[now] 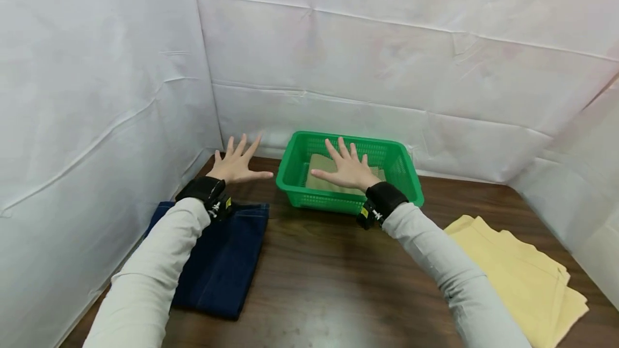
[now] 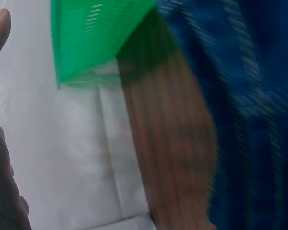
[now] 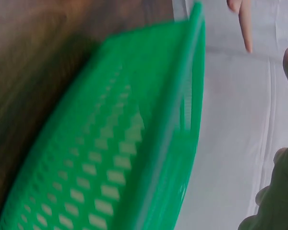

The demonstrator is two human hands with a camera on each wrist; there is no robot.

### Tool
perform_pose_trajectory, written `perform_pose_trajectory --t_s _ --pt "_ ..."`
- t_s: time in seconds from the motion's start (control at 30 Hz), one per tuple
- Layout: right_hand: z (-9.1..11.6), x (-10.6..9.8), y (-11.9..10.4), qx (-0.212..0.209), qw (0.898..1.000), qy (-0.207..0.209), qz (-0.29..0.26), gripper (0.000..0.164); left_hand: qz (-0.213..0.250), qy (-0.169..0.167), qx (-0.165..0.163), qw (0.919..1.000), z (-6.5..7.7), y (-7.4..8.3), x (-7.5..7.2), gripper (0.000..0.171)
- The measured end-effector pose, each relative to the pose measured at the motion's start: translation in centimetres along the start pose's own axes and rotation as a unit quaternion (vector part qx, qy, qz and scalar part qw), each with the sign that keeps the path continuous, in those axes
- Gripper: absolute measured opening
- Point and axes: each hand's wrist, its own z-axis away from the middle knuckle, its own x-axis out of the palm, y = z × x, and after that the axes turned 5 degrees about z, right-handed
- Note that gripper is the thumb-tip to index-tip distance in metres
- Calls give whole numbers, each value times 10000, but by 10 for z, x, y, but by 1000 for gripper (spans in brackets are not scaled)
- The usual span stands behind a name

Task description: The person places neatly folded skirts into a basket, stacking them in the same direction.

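Both hands reach forward with fingers spread and nothing held. In the head view the left hand (image 1: 237, 167) hovers left of a green plastic basket (image 1: 348, 205), above the far end of a folded dark blue denim piece (image 1: 220, 267). Over the basket's opening is the right hand (image 1: 348, 171), overlapping a folded khaki cloth (image 1: 319, 164) that lies inside. The left wrist view shows the stitched denim (image 2: 249, 86) close by and a corner of the basket (image 2: 96, 38). The basket's slotted side (image 3: 101, 158) fills much of the right wrist view, beside the right hand's fingers (image 3: 278, 191).
A stack of folded pale yellow cloth (image 1: 522, 278) lies on the right of the dark wooden table (image 1: 319, 289). White sheeting (image 1: 338, 58) walls in the table at the back and both sides. The basket stands near the back sheet.
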Motion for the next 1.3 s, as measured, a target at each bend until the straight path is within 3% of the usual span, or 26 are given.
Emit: perform_pose_trajectory --t_s 0.37,0.63,0.87,1.1,1.3 --pt "19 27 -34 -782 9966 198 166 88 47 -86 -93 9999 44 -27 7 103" --pt "34 40 -43 -1252 9907 476 225 99 150 -133 -294 9994 75 -55 14 102" --pt "52 53 -50 -1654 9843 564 270 96 432 -152 -557 9974 97 -80 22 103" --pt "72 72 -56 -2047 9778 422 139 95 669 -247 -890 9935 115 -103 32 109" --pt "84 89 -59 -2154 9763 109 180 91 860 -360 -1022 9904 121 -114 39 111"
